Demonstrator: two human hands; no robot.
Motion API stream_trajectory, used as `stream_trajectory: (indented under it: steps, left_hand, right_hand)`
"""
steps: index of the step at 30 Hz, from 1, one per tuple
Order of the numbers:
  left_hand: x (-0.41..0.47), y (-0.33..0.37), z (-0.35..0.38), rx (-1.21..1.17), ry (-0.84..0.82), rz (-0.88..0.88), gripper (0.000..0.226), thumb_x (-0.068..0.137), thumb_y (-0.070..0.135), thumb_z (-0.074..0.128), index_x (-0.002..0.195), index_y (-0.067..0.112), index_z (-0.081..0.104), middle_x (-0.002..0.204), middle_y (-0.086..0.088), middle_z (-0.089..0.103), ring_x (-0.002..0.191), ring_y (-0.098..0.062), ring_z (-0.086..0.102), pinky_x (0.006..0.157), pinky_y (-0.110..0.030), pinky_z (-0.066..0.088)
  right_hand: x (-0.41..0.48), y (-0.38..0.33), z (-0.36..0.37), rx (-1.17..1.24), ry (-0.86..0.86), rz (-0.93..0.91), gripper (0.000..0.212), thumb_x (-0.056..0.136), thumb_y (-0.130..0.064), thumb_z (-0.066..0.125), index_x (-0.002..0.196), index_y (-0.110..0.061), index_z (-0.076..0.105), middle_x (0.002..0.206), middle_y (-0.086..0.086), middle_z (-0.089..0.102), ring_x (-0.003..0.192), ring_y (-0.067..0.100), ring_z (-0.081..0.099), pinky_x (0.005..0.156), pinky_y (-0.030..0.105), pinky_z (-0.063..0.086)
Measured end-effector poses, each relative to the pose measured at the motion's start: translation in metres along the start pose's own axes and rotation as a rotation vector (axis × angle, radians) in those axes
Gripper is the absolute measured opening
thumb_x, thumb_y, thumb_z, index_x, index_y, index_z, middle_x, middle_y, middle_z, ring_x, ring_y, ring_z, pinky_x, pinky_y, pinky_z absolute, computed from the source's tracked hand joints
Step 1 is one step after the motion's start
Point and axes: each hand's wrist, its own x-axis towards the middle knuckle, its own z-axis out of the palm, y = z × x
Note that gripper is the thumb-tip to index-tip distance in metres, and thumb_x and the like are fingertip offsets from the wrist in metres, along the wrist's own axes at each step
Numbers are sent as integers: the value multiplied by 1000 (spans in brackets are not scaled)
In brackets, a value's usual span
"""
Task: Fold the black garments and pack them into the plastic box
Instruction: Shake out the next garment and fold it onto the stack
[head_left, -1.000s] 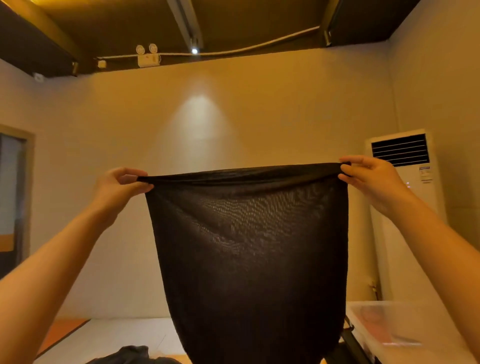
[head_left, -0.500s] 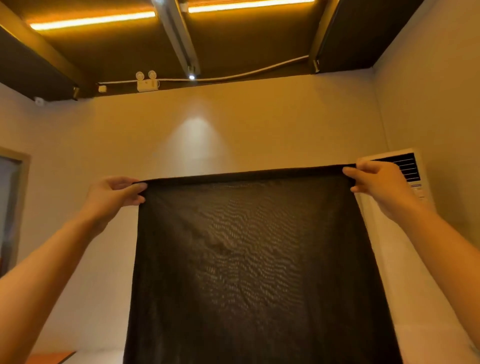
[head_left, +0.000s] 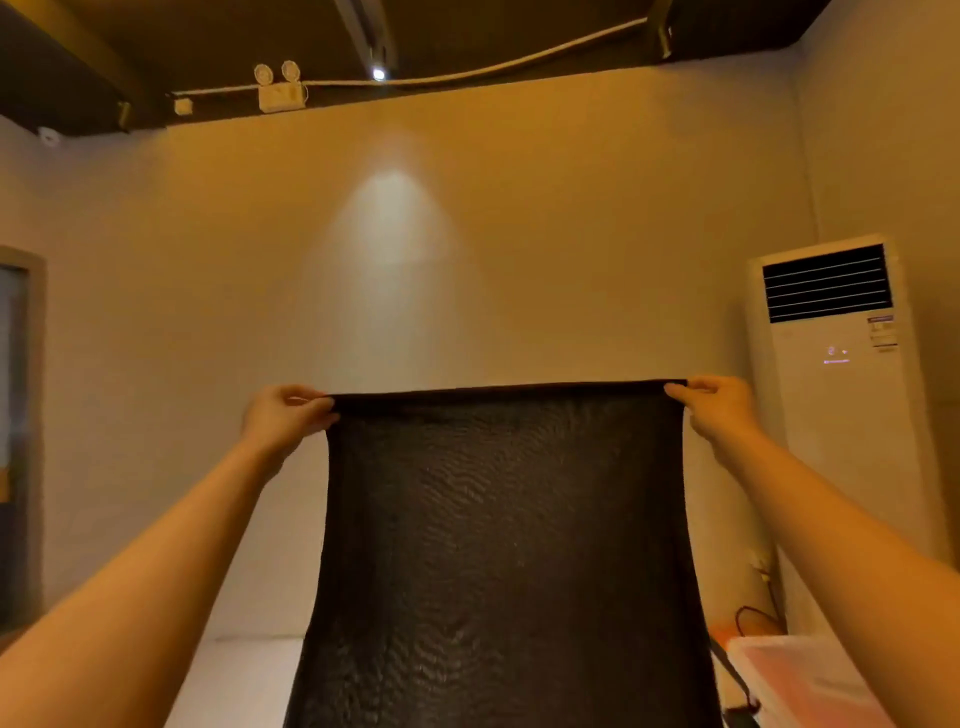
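A thin black garment (head_left: 504, 545) hangs flat in front of me, stretched by its top edge and running down past the bottom of the frame. My left hand (head_left: 283, 418) pinches its top left corner between thumb and fingers. My right hand (head_left: 719, 408) pinches the top right corner at about the same height. The cloth is sheer and hides what lies behind and below it. The clear plastic box (head_left: 800, 680) shows at the lower right, partly behind my right forearm.
A white standing air conditioner (head_left: 836, 415) stands against the right wall, with a cable on the floor beside it. A pale surface (head_left: 244, 675) lies at the lower left of the garment. A dark door frame (head_left: 23, 431) is at the far left.
The view has tilted down since half a second ago, so the hands and garment sit lower in the frame. The box is in sight again. Both hands keep their pinch on the top corners.
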Motion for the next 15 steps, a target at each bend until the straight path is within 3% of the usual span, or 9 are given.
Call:
stream_trajectory:
  steps: [3, 7, 12, 15]
  left_hand:
    - [17, 34, 9, -146, 138, 183, 14, 88, 4, 65, 81, 16, 65, 89, -10, 67, 87, -21, 66, 85, -30, 54]
    - [5, 51, 5, -292, 169, 256, 13, 89, 3, 63, 83, 14, 64, 88, -7, 67, 86, -17, 69, 84, -25, 55]
    - [-54, 13, -8, -223, 78, 221, 9, 91, 6, 62, 89, 14, 66, 94, -11, 70, 89, -20, 71, 84, -27, 57]
    - [-119, -23, -10, -198, 49, 156, 11, 91, 9, 61, 91, 16, 68, 92, -7, 72, 87, -17, 71, 83, -24, 57]
  right_hand:
    - [16, -34, 8, 222, 32, -95, 28, 92, -16, 63, 117, -4, 57, 96, 4, 64, 64, 10, 68, 49, 18, 48]
    - [1, -53, -2, 347, 50, -186, 17, 94, -14, 60, 109, -9, 56, 91, -1, 63, 64, 6, 69, 53, 17, 51]
    - [-51, -33, -29, 318, -28, -158, 14, 94, -15, 59, 108, -10, 59, 92, -2, 65, 73, 7, 70, 61, 16, 54]
    - [-101, -5, -51, 313, -72, -123, 6, 94, -13, 57, 94, -16, 62, 88, -4, 68, 72, 5, 70, 58, 15, 53]
